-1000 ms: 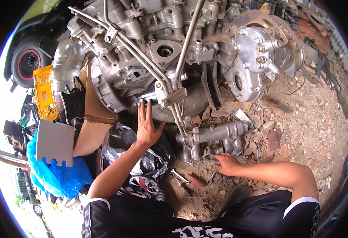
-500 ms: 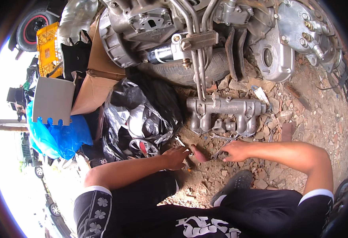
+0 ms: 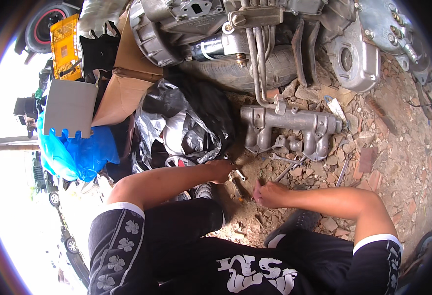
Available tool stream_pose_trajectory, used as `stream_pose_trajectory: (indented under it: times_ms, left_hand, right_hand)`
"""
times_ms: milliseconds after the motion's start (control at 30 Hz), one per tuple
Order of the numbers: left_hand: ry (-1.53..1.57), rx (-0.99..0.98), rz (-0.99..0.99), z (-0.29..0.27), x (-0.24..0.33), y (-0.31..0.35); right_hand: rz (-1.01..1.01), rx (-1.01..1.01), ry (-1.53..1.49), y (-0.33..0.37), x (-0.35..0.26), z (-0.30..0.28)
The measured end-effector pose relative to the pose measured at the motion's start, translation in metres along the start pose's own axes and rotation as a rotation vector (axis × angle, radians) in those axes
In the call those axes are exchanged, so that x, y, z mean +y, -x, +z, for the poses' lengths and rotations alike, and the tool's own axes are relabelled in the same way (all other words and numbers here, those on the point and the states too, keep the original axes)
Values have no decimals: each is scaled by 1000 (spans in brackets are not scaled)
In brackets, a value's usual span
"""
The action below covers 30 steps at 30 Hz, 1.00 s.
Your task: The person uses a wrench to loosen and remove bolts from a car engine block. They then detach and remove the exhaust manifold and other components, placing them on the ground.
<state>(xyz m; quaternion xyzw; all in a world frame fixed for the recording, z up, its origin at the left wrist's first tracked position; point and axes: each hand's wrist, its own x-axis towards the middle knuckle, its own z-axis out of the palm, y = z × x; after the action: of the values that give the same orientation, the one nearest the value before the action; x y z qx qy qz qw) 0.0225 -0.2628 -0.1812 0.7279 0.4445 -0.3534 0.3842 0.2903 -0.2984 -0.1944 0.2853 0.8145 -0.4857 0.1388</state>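
Observation:
My left hand (image 3: 221, 171) is low over the dirt beside the black plastic bag, fingers curled at a small combination wrench (image 3: 241, 175) whose ends show past the fingertips. Just right of it, my right hand (image 3: 270, 194) is closed, its fingertips pinched over the ground; what they hold, if anything, is hidden. A tool with an orange tip (image 3: 239, 196) lies between the hands. Beyond the right hand another wrench (image 3: 288, 169) rests on the rubble, and a third wrench (image 3: 343, 169) is farther right. A grey metal manifold (image 3: 292, 123) lies ahead of both hands.
Behind the manifold are a tire (image 3: 270, 73), metal pipes (image 3: 257, 59) and a large gearbox housing (image 3: 176, 29). The black plastic bag (image 3: 196, 118), a cardboard box (image 3: 122, 96) and a blue bag (image 3: 78, 157) stand left. Broken bricks (image 3: 367, 160) and stones cover the ground at right.
The view has shifted, so the parts appear higher and farther right. My right hand has drawn nearer and left, its fingers closing. The reddish piece between my hands no longer shows there.

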Motion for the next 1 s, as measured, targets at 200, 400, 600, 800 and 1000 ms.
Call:
stream_pose_trajectory:
  times_ms: [200,400,600,800,1000]
  left_hand:
    - [-45,-96,50,-3,-4,-16]
    - [-92,-42,122,9,-16,-4]
    - [-43,-21,97,3,-24,-26]
    - [20,42,127,14,-33,-12]
    - [174,133,181,-9,-9,-20]
  right_hand:
    - [-33,14,35,-7,17,0]
    - [-174,385,170,-71,16,27]
    - [-265,573,642,-139,40,84]
    - [-66,379,231,-87,-3,20]
    - [-155,510,-35,-36,22,-35]
